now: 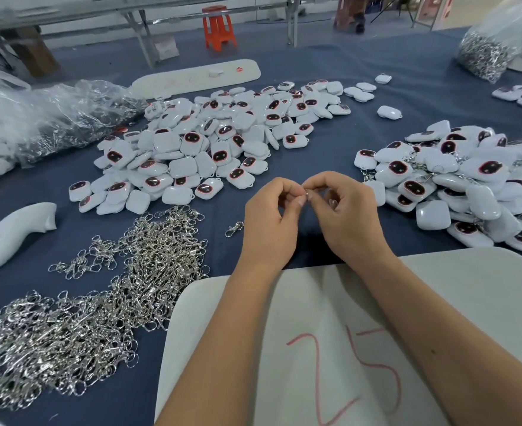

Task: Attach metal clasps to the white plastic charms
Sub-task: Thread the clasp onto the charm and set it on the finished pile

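Above the bench's near edge, left hand and right hand pinch together on a small silver metal ring; white plastic charms heaped mid-bench; loosened fingertips would likely drop it.

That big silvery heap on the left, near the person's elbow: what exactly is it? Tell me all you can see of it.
It is a pile of metal clasps: small, shiny, silver-coloured hooks with rings, loose and tangled, many of them. The pile lies on the blue table cloth, spreading from the lower left corner up toward the heap of white charms. Its right edge meets a white board. One single clasp lies apart beside the left hand. Neither hand touches the pile.
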`<state>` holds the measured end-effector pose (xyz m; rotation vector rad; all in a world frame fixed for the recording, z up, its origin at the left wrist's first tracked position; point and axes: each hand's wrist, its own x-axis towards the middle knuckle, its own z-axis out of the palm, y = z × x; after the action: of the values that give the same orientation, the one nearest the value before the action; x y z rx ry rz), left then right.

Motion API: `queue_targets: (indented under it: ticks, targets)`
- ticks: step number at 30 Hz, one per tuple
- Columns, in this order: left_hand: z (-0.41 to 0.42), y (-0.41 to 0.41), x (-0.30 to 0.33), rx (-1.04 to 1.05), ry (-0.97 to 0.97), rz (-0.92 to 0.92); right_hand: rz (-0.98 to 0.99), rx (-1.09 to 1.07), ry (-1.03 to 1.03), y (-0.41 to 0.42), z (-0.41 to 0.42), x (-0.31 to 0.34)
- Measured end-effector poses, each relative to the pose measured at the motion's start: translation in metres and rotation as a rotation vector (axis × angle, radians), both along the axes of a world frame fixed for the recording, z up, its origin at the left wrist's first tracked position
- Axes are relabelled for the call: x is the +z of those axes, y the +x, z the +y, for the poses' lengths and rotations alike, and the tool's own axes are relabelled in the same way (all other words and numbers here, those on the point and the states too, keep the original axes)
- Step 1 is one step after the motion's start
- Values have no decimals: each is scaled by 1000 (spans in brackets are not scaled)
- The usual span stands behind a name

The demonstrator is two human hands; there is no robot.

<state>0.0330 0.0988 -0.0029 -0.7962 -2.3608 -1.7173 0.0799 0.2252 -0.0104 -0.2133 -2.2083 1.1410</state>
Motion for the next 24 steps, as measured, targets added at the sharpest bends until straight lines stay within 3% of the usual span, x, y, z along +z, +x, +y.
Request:
queue_targets:
  ticks: [7,24]
  targets:
    - [-2,-2,-3,-8,-17,16,66,-30,237,1,-5,1]
    - [0,0,-4,-1,-45,59,77,-68,250,-1,-6,2]
